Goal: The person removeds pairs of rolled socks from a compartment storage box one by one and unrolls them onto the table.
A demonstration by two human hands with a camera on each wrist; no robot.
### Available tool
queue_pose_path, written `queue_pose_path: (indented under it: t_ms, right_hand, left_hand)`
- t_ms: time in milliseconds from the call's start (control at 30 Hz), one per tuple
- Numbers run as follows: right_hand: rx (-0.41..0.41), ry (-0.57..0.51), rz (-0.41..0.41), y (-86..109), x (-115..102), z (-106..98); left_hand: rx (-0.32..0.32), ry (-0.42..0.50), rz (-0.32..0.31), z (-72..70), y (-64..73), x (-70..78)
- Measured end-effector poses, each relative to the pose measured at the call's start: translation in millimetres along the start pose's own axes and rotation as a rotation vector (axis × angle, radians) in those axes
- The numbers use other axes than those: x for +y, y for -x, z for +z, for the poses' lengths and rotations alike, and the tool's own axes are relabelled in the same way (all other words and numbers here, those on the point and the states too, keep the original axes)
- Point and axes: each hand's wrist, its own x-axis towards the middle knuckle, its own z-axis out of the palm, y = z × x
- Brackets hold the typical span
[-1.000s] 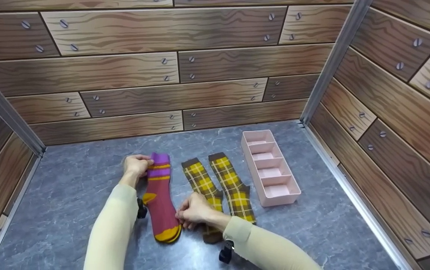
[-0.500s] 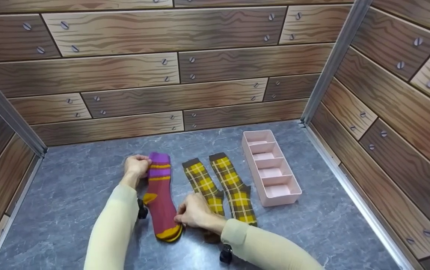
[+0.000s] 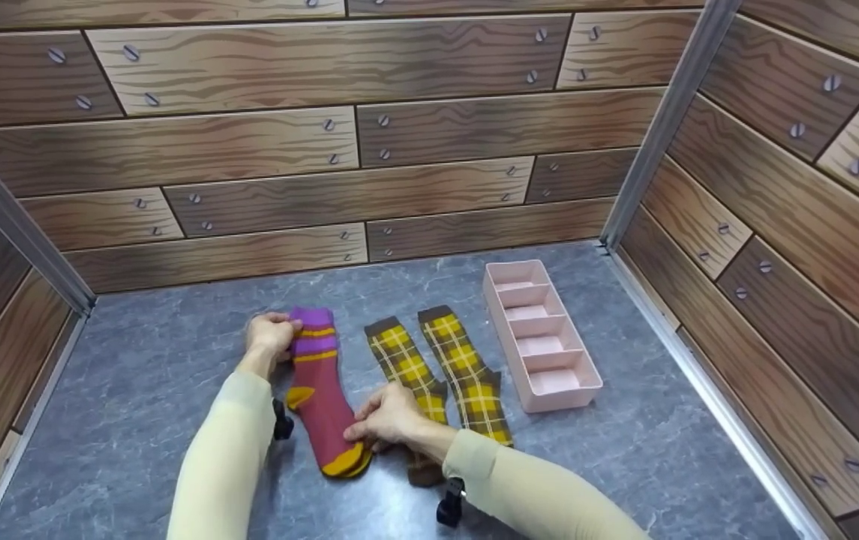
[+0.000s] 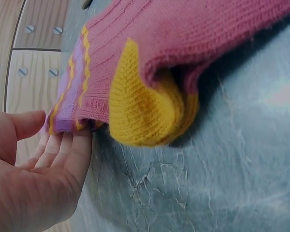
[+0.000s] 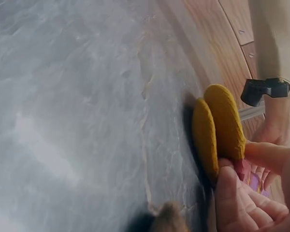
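A pair of maroon socks (image 3: pixel 318 386) with purple cuffs, yellow stripes and yellow heels and toes lies stacked, one sock on the other. My left hand (image 3: pixel 270 335) pinches the cuff end at its left edge; in the left wrist view the thumb is above and the fingers reach under the purple band (image 4: pixel 65 108). Near the toes, my right hand (image 3: pixel 393 414) pinches the right edge of the stack. Two yellow toe ends (image 5: pixel 222 121) show side by side in the right wrist view. My right hand partly covers the left yellow-and-brown plaid sock (image 3: pixel 403 360).
Another plaid sock (image 3: pixel 463 360) lies to the right of the first. Beyond it stands a pink box (image 3: pixel 519 382) with several compartments in a row. Wood-patterned walls (image 3: pixel 264 135) enclose the grey marbled surface (image 3: pixel 151 390) at the back and sides.
The toe end of the maroon socks has shifted a little to the right, and the cuff end slightly left. My right thumb now lies farther over the top sock.
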Motion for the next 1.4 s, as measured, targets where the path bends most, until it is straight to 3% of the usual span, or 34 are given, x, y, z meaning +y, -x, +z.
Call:
queue_pose_path:
  t_ms: [200, 567, 833, 1067, 1200, 1400]
  right_hand:
    - [-0.05, -0.08, 0.067, 1.5, 2, 1]
    - [-0.073, -0.2, 0.022, 6.0, -5, 0]
    - [-0.096, -0.311, -0.006, 11.3, -10, 7]
    - [-0.144, -0.404, -0.004, 15.2, -16, 19]
    - [-0.161, -0.414, 0.0, 15.0, -19, 26]
    - [-0.124, -0.369, 0.027, 11.7, -14, 47]
  left_hand:
    - [0.013, 0.005, 0.022, -0.4, -0.2, -0.8]
    - [0.027, 0.08, 0.036, -16.6, -4.7, 8.8]
    - [0.028, 0.126, 0.077, -38.4, -0.9, 13.6]
    - [0.009, 0.119, 0.066, -60.9, 3.0, 16.7]
    - [0.012, 0.12, 0.07, -76.2, 5.2, 17.0]
    - [0.015, 0.09, 0.056, -98.1, 4.2, 8.3]
